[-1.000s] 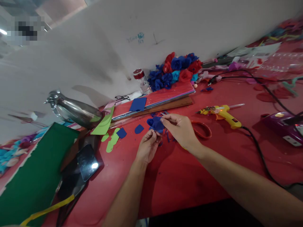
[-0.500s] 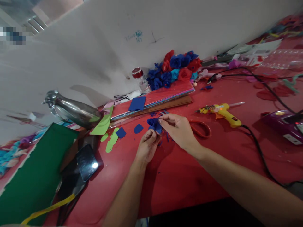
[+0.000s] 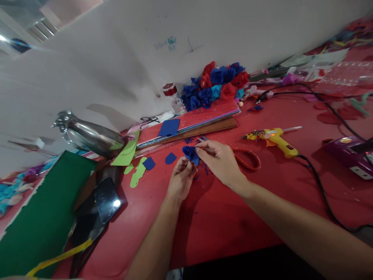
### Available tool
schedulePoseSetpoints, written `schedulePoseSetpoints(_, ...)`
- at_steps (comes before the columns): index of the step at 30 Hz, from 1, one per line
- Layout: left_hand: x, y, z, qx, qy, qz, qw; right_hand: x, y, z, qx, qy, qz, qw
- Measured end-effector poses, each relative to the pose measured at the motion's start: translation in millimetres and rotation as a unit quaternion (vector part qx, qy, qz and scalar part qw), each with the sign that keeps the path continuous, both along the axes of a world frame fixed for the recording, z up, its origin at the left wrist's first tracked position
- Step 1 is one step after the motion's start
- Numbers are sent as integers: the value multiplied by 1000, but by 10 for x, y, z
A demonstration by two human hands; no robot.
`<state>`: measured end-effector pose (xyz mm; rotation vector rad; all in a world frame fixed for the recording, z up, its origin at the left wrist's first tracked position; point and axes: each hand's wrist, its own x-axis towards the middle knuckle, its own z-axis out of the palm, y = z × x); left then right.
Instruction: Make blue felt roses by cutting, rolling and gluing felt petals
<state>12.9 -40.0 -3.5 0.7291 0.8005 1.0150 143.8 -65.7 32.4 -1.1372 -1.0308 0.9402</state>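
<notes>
A small blue craft flower [image 3: 190,154] is held up between my two hands over the red table [image 3: 215,229]. My left hand [image 3: 182,177] pinches its base from below. The thumb and fingers of my right hand [image 3: 217,157] close on a petal at its right side. Behind and partly under my right hand lie scissors with red handles [image 3: 250,165]. Thin blue scraps [image 3: 206,169] are strewn beneath the flower. Two cut blue petals [image 3: 170,158] and light green cut pieces [image 3: 138,173] rest to the left.
A yellow glue gun [image 3: 276,140] lies at the right with its cord. A pile of red and blue flowers [image 3: 221,83] stands by the wall near a glass jar [image 3: 175,99]. Further left are a metal jug [image 3: 90,134], a phone [image 3: 107,200] and a green board [image 3: 43,214].
Both hands keep their grip on the blue flower, which has turned slightly. Everything else stays where it was.
</notes>
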Motion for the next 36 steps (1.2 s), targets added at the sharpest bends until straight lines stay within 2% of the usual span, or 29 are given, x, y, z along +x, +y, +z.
schedulePoseSetpoints(11,10,-2,23,14,-2,-5,1000,-6,10,-14,0,1,1,1000)
schedulePoseSetpoints(20,-11,5,-14,29,1,-37,999,3,10,1,2,34,-7,999)
schedulePoseSetpoints(27,-5,6,-6,38,-16,-33,999,35,67,-42,-30,171,-25,985)
schedulePoseSetpoints(29,-1,9,-5,39,-23,-29,999,53,98,-76,-56,180,-9,982)
schedulePoseSetpoints(32,-4,14,-5,41,-27,-30,998,64,123,-106,-101,148,69,981)
schedulePoseSetpoints(36,-17,22,-3,44,-26,-31,998,54,112,-103,-97,118,123,981)
